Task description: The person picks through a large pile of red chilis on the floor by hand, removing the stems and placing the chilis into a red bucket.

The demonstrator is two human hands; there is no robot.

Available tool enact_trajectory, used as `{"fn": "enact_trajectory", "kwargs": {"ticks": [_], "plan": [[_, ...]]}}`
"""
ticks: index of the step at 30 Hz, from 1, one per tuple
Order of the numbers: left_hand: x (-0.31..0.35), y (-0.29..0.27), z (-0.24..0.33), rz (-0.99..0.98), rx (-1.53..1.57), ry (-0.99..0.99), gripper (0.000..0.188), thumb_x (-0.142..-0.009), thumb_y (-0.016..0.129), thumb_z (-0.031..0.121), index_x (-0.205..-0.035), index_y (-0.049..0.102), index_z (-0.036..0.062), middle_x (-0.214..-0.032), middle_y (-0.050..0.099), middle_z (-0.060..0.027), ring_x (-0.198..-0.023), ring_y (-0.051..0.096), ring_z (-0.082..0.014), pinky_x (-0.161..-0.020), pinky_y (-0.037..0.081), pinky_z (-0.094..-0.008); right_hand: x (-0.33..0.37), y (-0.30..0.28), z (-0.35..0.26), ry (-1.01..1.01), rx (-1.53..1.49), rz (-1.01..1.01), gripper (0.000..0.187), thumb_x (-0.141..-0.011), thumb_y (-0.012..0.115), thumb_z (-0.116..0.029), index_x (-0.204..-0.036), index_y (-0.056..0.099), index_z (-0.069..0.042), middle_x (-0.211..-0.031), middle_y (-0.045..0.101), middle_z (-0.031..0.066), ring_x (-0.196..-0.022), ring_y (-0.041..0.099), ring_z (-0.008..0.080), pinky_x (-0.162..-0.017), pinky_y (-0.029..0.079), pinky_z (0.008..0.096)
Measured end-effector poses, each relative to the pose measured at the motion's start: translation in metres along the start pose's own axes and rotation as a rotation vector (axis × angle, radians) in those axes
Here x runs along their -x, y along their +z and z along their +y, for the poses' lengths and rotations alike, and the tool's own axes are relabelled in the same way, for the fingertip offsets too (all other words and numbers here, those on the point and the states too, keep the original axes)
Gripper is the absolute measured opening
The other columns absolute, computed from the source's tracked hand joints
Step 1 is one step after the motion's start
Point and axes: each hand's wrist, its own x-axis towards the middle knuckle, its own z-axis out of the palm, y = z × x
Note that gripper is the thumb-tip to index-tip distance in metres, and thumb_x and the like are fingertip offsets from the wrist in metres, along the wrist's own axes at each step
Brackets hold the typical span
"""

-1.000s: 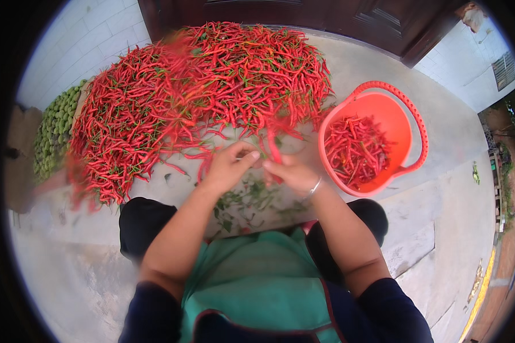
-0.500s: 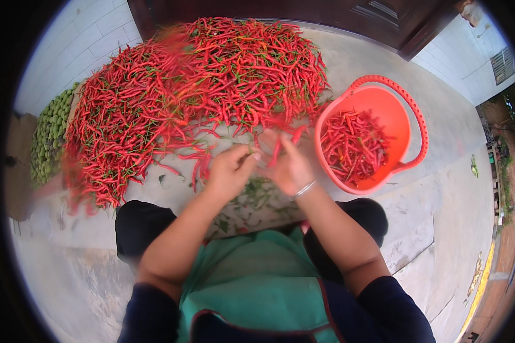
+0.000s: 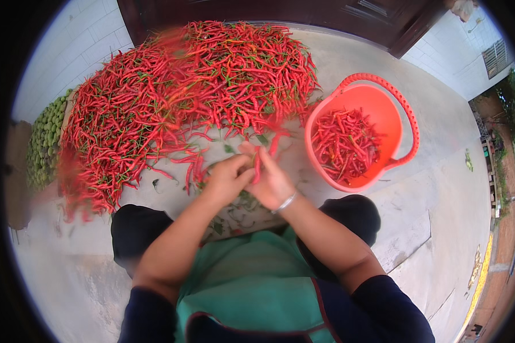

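Note:
Above the floor in front of my knees, my two hands meet. A red chili pepper (image 3: 257,169) lies against the fingers of my right hand (image 3: 273,187), which wears a silver bracelet at the wrist. My left hand (image 3: 225,182) touches it from the left, its fingers curled and pinched close to the pepper; what is between its fingertips is hidden. Beyond my hands spreads a large heap of red chili peppers (image 3: 234,74) with green stems. To the right stands a red plastic bucket (image 3: 390,123) with a raised handle, partly filled with chili peppers (image 3: 346,146).
Green stems and leaves (image 3: 234,214) litter the floor between my knees. A pile of round green produce (image 3: 47,137) lies at the far left beside the white tiled wall (image 3: 91,40). A dark door (image 3: 303,14) closes off the back.
My hands have come together, the left now touching the right. The right hand's spread fingers have drawn in round the pepper. The view has shifted slightly.

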Motion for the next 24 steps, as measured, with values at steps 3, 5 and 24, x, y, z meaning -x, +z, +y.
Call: {"fn": "enact_trajectory", "kwargs": {"ticks": [3, 5, 24], "plan": [[-0.006, 0.014, 0.003, 0.07, -0.198, 0.24, 0.011, -0.078, 0.056, 0.0, -0.089, 0.057, 0.0007, -0.074, 0.056, -0.0077, -0.064, 0.056, -0.0149, -0.059, 0.045, -0.028, 0.001, -0.007, -0.002, -0.066, -0.027, 0.075, 0.044, -0.095, 0.039, -0.039, -0.126, 0.044, -0.008, -0.105, 0.056, 0.0048, -0.097, 0.053, 0.0164, -0.087, 0.041, 0.0364], [-0.012, 0.025, 0.003, 0.115, -0.199, 0.351, 0.011, -0.078, 0.054, 0.001, -0.088, 0.057, 0.0011, -0.073, 0.056, -0.0113, -0.063, 0.056, -0.0202, -0.06, 0.045, -0.0305, 0.004, -0.016, -0.007, -0.135, 0.081, 0.058, 0.042, -0.094, 0.042, -0.036, -0.125, 0.046, -0.008, -0.108, 0.056, 0.0063, -0.1, 0.052, 0.0156, -0.088, 0.041, 0.0351], [0.01, 0.031, -0.112, -0.138, -0.844, -0.253, 0.02, -0.076, 0.062, 0.024, -0.088, 0.063, 0.0072, -0.078, 0.062, -0.012, -0.083, 0.061, -0.0274, -0.074, 0.047, -0.0402, -0.031, -0.103, -0.073, -0.359, 0.622, 0.681, 0.049, -0.082, 0.062, -0.025, -0.121, 0.045, -0.002, -0.114, 0.054, 0.0111, -0.104, 0.054, 0.0243, -0.087, 0.043, 0.0382]]}}
